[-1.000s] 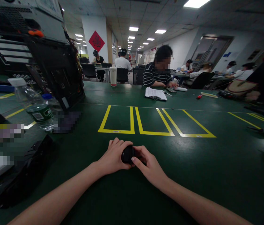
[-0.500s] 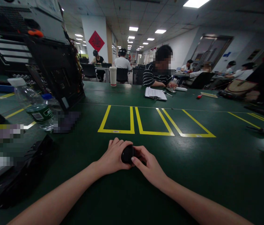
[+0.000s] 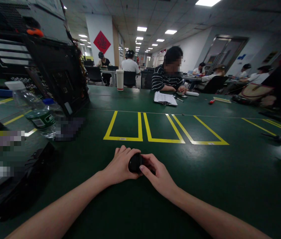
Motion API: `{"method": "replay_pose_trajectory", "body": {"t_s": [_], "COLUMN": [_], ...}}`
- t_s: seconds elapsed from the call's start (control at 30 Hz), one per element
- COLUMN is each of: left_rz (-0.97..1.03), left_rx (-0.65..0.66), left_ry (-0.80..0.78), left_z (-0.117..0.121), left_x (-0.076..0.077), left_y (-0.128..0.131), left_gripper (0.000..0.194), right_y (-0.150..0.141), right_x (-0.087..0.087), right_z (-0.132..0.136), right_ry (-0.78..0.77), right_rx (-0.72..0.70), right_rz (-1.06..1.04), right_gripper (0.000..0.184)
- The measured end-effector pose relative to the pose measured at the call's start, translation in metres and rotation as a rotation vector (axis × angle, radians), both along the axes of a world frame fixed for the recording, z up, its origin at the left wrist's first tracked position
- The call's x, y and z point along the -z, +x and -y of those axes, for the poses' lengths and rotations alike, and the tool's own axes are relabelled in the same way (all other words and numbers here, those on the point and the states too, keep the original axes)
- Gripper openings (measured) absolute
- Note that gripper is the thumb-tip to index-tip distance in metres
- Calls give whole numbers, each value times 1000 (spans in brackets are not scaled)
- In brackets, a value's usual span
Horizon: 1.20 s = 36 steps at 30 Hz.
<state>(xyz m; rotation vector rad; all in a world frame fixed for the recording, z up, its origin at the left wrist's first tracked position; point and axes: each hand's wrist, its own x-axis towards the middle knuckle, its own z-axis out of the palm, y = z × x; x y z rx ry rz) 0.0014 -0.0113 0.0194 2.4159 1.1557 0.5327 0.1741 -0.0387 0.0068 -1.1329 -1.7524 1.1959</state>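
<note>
Grip: L hand (image 3: 122,165) wrapped rnd blk object (image 3: 134,163), R hand (image 3: 159,175) pinching its R edge
Green table (image 3: 210,186): blk object btwn hands, nr side of yellow tape (image 3: 165,141); can't tell if touching

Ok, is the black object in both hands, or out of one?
In both: the left hand wraps the black object from its left, and the right hand grips its right side.

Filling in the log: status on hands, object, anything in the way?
Left hand and right hand on black object. Object outside yellow tape outlines. White-capped bottle left, apart from hands.
</note>
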Motion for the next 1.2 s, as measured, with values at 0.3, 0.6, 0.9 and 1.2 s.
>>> {"method": "replay_pose_trajectory", "body": {"t_s": [0.3, 0.6, 0.9, 1.2], "left_rz": [8, -9, -17, -14], "left_rx": [-12, 5, 0, 3], "left_ry": [42, -8, 10, -2], "left_z": [-3, 0, 0, 0], "left_x": [6, -4, -5, -4], "left_y": [1, 0, 2, 1], "left_gripper": [57, 54, 54, 54], "right_y": [-1, -1, -1, -2], "right_x": [4, 3, 6, 2], "right_z": [-1, 2, -1, 5], "right_ry": [49, 110, 70, 207], "right_rx": [57, 31, 62, 52], "right_rz": [11, 51, 67, 102], "right_gripper": [28, 29, 35, 27]}}
